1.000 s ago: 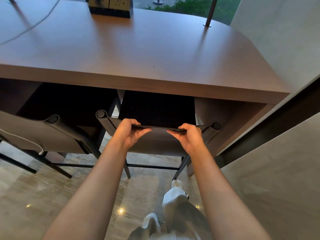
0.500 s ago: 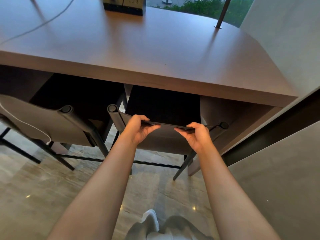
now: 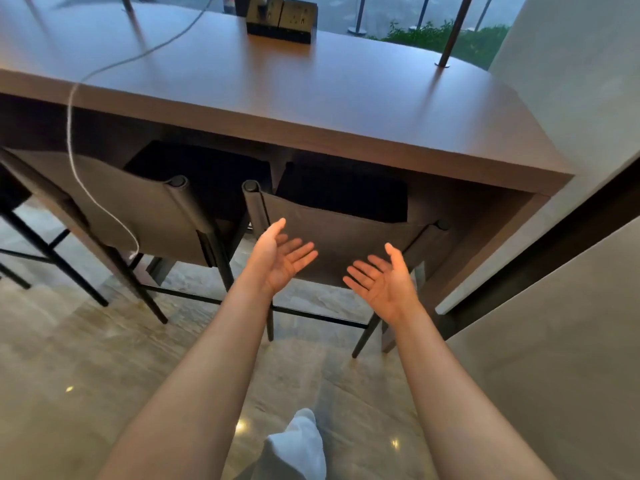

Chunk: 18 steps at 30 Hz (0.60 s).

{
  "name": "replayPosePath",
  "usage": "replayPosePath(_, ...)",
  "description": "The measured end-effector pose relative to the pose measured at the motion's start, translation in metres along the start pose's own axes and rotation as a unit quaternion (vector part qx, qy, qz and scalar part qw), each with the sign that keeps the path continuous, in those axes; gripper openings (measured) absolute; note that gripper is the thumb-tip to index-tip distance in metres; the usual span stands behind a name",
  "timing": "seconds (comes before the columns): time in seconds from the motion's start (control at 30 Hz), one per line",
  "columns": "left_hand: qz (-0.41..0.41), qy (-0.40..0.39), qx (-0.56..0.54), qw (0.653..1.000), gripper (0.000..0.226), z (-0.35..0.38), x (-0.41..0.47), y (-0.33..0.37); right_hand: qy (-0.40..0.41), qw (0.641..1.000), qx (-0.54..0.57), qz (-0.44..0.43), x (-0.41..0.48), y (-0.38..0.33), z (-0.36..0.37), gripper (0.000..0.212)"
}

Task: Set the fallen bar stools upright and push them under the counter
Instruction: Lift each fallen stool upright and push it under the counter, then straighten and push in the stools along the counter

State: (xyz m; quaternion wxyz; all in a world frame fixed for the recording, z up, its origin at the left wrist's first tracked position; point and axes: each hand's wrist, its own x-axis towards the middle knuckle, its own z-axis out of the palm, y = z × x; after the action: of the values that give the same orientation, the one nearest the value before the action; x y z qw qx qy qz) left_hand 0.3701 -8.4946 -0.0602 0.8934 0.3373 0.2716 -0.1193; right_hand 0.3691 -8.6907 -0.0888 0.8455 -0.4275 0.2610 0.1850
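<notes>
Both bar stools stood upright, seats tucked under the counter (image 3: 346, 109). The left hand (image 3: 277, 261) and right hand (image 3: 384, 282) hovered spread and empty near the right stool (image 3: 339, 233). The pushing step looked finished; next, likely only a check.

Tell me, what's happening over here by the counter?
A person is tidying bar stools at a wooden counter. Both the left hand and right hand are open, palms up, touching nothing, just in front of the right stool. That stool stands upright with its seat under the counter, beside another upright stool with a white cable hanging over it.
</notes>
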Motion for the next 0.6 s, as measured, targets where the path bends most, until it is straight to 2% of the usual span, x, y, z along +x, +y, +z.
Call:
replayPosePath(0.3,0.043,0.038,0.013,0.998,0.051,-0.076,-0.110,-0.018,-0.050,0.998,-0.044,0.003,-0.085,0.071,0.003,0.051)
replayPosePath(0.6,0.074,0.046,-0.024,0.996,0.040,-0.154,-0.153,0.026,-0.105,0.992,-0.072,0.020,-0.111,0.126,0.058,0.043)
